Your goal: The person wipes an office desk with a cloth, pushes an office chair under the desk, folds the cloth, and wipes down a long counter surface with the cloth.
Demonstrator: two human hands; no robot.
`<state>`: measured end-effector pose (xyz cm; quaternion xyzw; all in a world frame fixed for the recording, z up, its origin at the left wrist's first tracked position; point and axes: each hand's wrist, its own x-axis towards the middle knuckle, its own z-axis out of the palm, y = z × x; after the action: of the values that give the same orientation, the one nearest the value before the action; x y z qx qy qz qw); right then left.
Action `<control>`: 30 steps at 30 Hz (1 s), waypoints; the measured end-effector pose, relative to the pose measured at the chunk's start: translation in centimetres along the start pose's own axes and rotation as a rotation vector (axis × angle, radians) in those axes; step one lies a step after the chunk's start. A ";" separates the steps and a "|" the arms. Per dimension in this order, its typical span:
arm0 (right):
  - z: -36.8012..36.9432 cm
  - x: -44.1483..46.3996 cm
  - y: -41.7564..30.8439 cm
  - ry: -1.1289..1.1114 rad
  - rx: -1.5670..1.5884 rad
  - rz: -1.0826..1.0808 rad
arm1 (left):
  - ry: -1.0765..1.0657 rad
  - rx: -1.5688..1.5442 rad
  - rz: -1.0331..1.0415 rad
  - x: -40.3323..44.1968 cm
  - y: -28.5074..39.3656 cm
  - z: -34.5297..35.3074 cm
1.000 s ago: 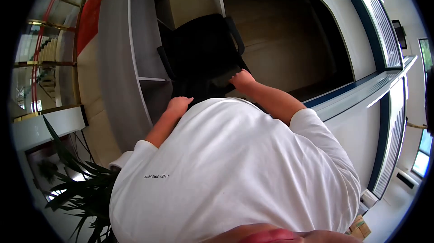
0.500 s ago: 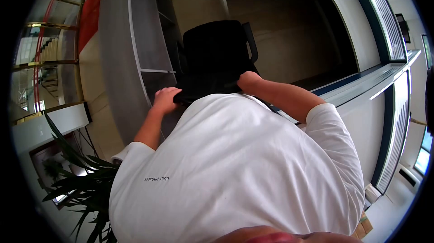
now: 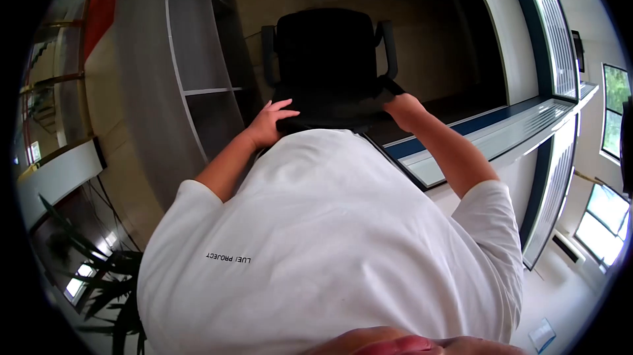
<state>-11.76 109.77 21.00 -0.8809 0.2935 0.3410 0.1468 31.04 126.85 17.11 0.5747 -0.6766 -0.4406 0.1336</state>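
Black office chair [image 3: 326,51] stands before a person in a white shirt [image 3: 330,223], beside gray shelving [image 3: 198,58]. The left hand [image 3: 269,124] touches its near edge, fingers loosely spread; the right hand [image 3: 405,112] curls at the opposite side, its grip unclear.

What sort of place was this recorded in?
Probably an office or a similar workplace, going by the black chair with armrests, the gray shelving unit beside it and the large windows at the far right. Which room of it this is, I cannot tell.
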 end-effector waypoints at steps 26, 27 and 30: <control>1.5 6.3 6.0 0.327 0.572 1.157 | -0.662 0.422 0.536 37.9 -3.0 -7.1; 2.3 6.5 8.0 0.427 0.593 1.133 | -0.671 0.390 0.586 39.4 -2.8 -7.2; 2.1 7.4 12.7 0.575 0.579 1.100 | -0.709 0.357 0.643 43.2 -1.4 -7.8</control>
<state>-16.30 97.63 13.70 -0.5845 0.8050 0.0264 0.0984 24.14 84.79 6.50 0.1665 -0.8878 -0.4224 -0.0756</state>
